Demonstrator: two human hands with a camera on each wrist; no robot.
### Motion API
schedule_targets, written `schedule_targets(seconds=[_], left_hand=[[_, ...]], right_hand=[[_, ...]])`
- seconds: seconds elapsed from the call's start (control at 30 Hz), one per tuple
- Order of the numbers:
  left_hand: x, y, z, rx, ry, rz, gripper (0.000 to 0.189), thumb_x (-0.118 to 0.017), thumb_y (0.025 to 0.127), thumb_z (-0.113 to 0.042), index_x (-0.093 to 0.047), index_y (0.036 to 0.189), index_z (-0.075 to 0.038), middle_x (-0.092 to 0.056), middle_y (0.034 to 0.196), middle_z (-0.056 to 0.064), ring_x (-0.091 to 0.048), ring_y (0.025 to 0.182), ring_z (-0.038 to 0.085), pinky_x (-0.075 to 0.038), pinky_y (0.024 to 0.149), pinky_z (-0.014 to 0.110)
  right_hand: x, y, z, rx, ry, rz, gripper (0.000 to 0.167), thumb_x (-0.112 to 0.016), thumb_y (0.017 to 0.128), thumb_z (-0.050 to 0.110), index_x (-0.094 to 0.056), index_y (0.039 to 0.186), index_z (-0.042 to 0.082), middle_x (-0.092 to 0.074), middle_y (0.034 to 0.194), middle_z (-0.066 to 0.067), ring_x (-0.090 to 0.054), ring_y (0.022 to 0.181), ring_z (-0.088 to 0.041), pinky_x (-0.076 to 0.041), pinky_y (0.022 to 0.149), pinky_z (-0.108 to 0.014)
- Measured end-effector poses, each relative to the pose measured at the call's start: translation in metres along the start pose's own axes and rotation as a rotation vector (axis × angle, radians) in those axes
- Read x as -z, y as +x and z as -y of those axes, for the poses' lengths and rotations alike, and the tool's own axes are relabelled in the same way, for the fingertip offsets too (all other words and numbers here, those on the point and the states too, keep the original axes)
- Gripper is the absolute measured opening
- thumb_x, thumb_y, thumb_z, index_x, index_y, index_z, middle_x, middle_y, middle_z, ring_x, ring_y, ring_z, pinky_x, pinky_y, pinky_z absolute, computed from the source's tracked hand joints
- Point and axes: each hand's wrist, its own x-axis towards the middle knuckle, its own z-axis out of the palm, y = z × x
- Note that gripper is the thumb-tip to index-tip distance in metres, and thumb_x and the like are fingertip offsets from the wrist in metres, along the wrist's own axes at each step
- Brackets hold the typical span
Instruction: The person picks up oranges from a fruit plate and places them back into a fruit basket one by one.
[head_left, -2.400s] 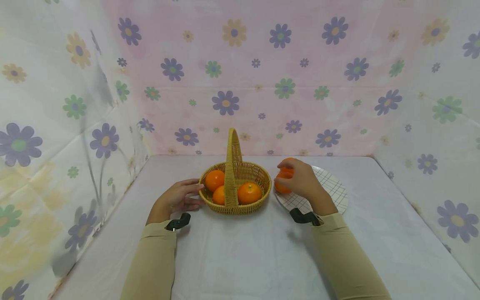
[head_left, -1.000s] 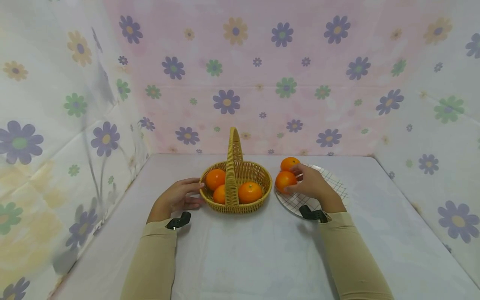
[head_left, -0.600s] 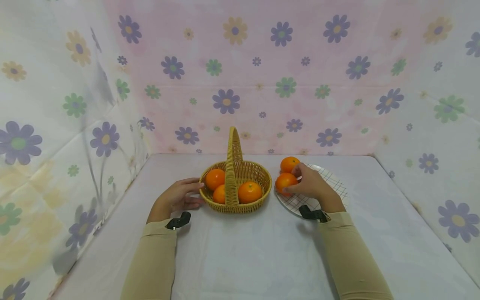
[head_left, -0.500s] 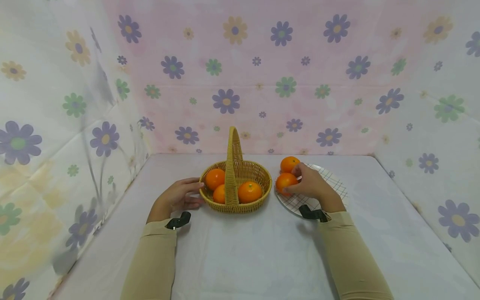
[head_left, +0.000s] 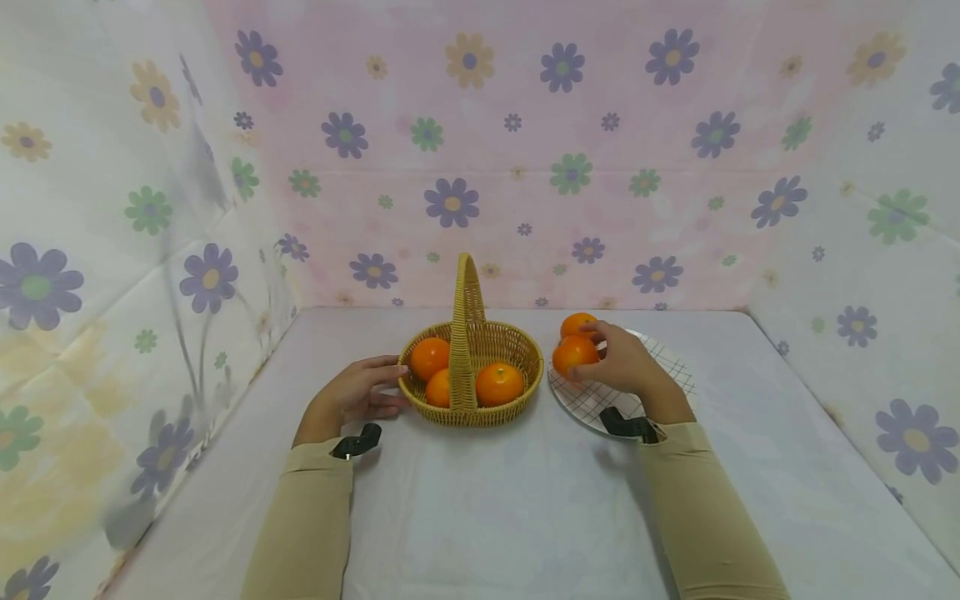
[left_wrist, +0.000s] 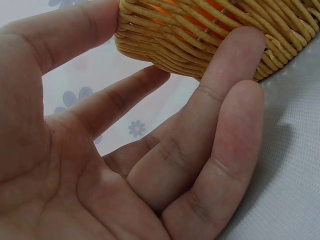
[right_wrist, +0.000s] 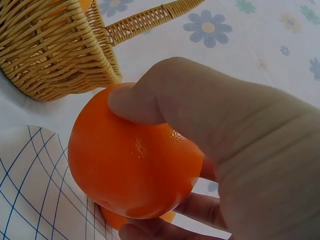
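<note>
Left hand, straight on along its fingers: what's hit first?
The wicker basket: the left hand seems to touch its left side, though exact contact is hard to judge.

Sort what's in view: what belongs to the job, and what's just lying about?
Job:
basket, touched by left grip
held fruit, in right grip
back fruit, behind it
basket fruit, three visible
plate

Surroundings only:
flowered backdrop
table
</note>
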Motion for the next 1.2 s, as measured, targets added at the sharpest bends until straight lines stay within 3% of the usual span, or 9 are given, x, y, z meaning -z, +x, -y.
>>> schedule_targets(seconds=[0.27,0.53,1.2], left_hand=[[0.001,0.001,0.000,-0.001,0.000,0.009,0.080,-0.074,0.095,-0.042,-0.036,0.161,-0.018,-0.045,0.160,0.014,-0.077,0.099,0.026,-0.063,0.088,0.038],[0.001,0.001,0.001,-0.008,-0.001,0.014,0.082,-0.075,0.095,-0.043,-0.035,0.162,-0.018,-0.044,0.159,0.015,-0.077,0.099,0.026,-0.063,0.088,0.038],[0.001,0.001,0.000,-0.001,-0.017,0.005,0.082,-0.077,0.093,-0.042,-0.036,0.161,-0.018,-0.046,0.157,0.018,-0.077,0.097,0.027,-0.063,0.087,0.039]], right_hand=[[0.001,-0.001,0.007,0.068,0.031,-0.039,0.074,-0.090,0.077,0.030,-0.055,0.139,0.008,-0.056,0.133,-0.013,-0.057,0.115,-0.034,-0.057,0.095,-0.049],[-0.003,0.000,0.017,0.127,0.100,-0.069,0.069,-0.091,0.076,0.022,-0.054,0.135,0.013,-0.056,0.133,-0.009,-0.061,0.117,-0.034,-0.058,0.097,-0.048],[-0.023,0.006,0.034,0.155,0.133,-0.128,0.076,-0.091,0.079,0.033,-0.051,0.140,0.013,-0.059,0.137,-0.008,-0.063,0.123,-0.033,-0.057,0.100,-0.049]])
